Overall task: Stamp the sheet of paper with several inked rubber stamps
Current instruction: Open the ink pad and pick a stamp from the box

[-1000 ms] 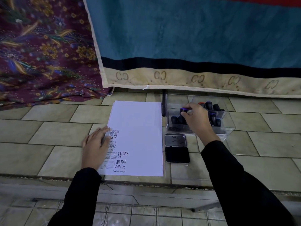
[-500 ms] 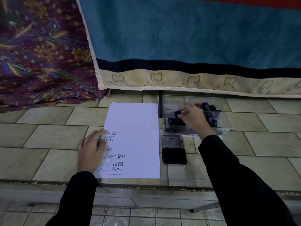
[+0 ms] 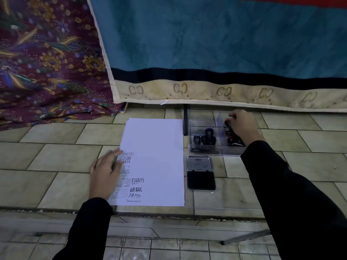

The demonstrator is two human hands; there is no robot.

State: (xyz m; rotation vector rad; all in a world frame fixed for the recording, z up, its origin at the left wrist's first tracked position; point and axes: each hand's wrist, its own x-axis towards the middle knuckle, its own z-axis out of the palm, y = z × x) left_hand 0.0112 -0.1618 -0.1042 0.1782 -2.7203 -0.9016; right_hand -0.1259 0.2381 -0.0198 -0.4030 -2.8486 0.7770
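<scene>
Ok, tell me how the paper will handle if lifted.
Probably floppy: the paper is thin and lies flat. Likely light and quick to slide on the smooth tiles, hence perhaps the left hand pressing its edge.

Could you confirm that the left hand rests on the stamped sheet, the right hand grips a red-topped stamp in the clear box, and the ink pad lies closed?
Not quite: the head view shows the ink pad lying open, lid folded back. Otherwise yes: the left hand rests on the stamped sheet and the right hand grips a red-topped stamp in the clear box.
</scene>
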